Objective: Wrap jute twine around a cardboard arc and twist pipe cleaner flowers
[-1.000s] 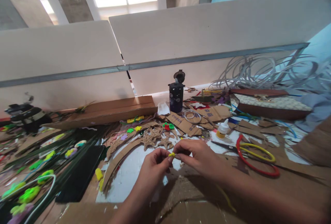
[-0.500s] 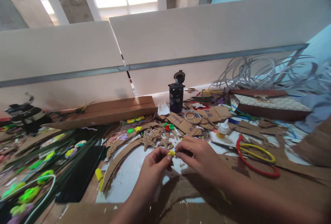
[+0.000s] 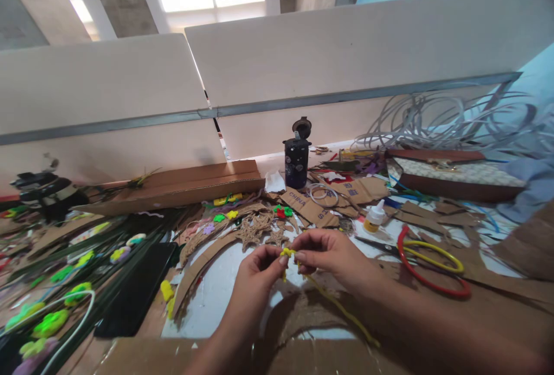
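Both my hands meet over the middle of the white board (image 3: pixel 208 288). Between their fingertips is a yellow pipe cleaner (image 3: pixel 341 304), bent into small loops at the pinch, its loose tail trailing down to the right. My left hand (image 3: pixel 259 274) pinches the looped part between thumb and forefinger. My right hand (image 3: pixel 331 254) grips the same piece from the other side, fingers closed. Just beyond the fingertips lie twine-wrapped stars (image 3: pixel 254 229). Below my hands is a twine-wrapped curved strip (image 3: pixel 294 314), partly in the shadow of my right arm.
Scissors (image 3: pixel 411 254) with red and yellow handles lie to the right, near a small glue bottle (image 3: pixel 374 216). A dark bottle (image 3: pixel 296 161) with its lid up stands behind. A black phone-like slab (image 3: pixel 136 291) and fuzzy flowers (image 3: pixel 49 324) lie left; a handbag (image 3: pixel 454 176) sits back right.
More of the yellow pipe cleaner shows: its looped part stands higher between my fingertips, and the long tail now swings out to the lower right. My right hand has turned slightly.
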A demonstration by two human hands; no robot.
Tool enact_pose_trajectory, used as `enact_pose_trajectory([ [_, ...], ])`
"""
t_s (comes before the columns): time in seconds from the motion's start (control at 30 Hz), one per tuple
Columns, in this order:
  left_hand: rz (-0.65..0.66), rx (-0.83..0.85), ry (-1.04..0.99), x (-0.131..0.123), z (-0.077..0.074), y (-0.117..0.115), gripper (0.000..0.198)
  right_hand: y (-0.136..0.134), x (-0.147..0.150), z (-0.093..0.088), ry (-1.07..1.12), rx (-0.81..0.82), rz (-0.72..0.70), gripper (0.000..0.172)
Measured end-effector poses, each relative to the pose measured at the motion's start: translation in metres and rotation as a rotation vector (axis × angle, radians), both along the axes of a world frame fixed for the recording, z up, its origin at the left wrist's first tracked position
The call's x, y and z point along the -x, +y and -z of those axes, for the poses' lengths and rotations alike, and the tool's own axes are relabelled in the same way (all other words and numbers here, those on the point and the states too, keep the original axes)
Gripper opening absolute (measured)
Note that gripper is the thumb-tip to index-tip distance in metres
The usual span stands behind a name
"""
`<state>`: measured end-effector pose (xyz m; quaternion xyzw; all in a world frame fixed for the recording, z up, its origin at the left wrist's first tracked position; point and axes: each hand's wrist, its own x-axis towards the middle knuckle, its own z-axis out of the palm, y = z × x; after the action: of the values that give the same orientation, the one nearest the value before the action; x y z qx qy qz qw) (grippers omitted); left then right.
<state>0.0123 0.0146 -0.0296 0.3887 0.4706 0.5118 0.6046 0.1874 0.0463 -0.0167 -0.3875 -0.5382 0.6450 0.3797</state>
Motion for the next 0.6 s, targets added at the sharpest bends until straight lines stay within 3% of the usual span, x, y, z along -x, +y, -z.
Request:
enact_pose_trajectory([
  [0.37, 0.019, -0.006, -0.035, 0.000, -0.002, 0.000, 0.033, 0.001, 0.000, 0.002, 0.099, 0.048, -0.049, 0.044],
  [0.6, 0.066, -0.003, -0.059, 0.002, 0.010, 0.004, 0.036, 0.002, -0.001, 0.000, 0.013, -0.049, -0.047, 0.035],
])
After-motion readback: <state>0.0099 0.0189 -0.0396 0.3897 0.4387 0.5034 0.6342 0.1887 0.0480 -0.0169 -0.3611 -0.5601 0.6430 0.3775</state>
